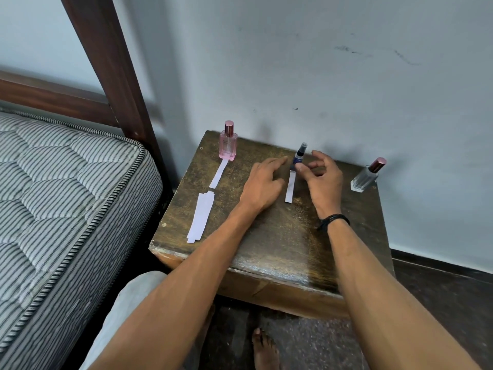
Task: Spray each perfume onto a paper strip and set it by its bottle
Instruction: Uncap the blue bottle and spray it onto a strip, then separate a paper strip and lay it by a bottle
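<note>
both hands (262,182) (324,177) hover open flanking the blue bottle (298,157).

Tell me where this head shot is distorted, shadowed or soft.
Head view: wide-angle bending leans the bedpost and curves the mattress; soft daylight, no glare; faint shadows on the wall behind the pink bottle and the small blue bottle; left hand and right hand slightly soft.
</note>
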The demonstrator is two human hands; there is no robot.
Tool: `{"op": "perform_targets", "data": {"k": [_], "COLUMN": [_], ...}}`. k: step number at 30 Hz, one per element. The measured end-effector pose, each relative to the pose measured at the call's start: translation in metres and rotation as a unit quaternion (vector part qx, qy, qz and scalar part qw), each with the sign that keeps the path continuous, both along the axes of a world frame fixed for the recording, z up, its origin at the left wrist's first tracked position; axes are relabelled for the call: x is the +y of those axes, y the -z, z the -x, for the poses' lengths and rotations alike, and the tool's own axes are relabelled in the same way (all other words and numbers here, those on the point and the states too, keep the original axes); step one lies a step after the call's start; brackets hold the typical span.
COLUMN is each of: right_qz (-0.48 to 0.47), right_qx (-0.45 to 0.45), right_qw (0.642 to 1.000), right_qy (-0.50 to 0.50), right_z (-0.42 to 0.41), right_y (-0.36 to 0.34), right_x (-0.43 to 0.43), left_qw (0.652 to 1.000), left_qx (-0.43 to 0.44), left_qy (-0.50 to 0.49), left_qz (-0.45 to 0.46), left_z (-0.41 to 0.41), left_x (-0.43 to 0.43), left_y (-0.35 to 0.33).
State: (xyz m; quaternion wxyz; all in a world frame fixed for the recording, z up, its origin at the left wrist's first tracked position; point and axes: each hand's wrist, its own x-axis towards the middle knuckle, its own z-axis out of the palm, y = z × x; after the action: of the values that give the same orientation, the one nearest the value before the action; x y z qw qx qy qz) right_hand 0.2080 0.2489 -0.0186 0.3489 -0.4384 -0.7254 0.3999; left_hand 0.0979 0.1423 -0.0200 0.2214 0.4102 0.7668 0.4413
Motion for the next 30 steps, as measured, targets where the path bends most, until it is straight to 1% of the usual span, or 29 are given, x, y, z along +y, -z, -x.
{"op": "perform_targets", "data": {"k": [4, 9, 12, 16, 19, 22, 26, 28, 30], "right_qz": [0.022, 0.052, 0.054, 0.045, 0.022, -0.025, -0.044, -0.055, -0.065], "right_qx": [0.016, -0.005, -0.03, -0.073, -0.111, -0.152, -0.165, -0.159, -0.147], "right_qw": [0.999, 0.998, 0.998, 0.995, 0.99, 0.979, 0.971, 0.969, 0.968], "right_qy": [0.031, 0.041, 0.014, -0.041, -0.085, -0.136, -0.166, -0.179, -0.191], "right_z": [-0.029, -0.067, -0.079, -0.09, -0.087, -0.076, -0.059, -0.049, -0.039], "right_y": [-0.01, -0.018, -0.022, -0.022, -0.019, -0.016, -0.015, -0.015, -0.014], "right_x": [-0.026, -0.061, -0.081, -0.113, -0.135, -0.15, -0.16, -0.165, -0.17], "left_qw": [0.999, 0.998, 0.998, 0.996, 0.994, 0.99, 0.98, 0.974, 0.963], "left_qx": [-0.03, 0.02, 0.023, -0.044, -0.032, -0.018, -0.015, -0.044, -0.105], "left_qy": [-0.021, -0.041, -0.042, -0.077, -0.096, -0.139, -0.198, -0.22, -0.247], "left_qz": [-0.038, -0.034, -0.029, -0.028, -0.039, -0.035, -0.017, -0.021, -0.037], "left_z": [0.0, -0.011, -0.018, -0.034, -0.038, -0.03, -0.003, 0.02, 0.039], "left_x": [-0.012, -0.033, -0.052, -0.088, -0.114, -0.133, -0.153, -0.166, -0.181], "left_y": [-0.008, -0.015, -0.016, -0.019, -0.019, -0.022, -0.034, -0.038, -0.039]}}
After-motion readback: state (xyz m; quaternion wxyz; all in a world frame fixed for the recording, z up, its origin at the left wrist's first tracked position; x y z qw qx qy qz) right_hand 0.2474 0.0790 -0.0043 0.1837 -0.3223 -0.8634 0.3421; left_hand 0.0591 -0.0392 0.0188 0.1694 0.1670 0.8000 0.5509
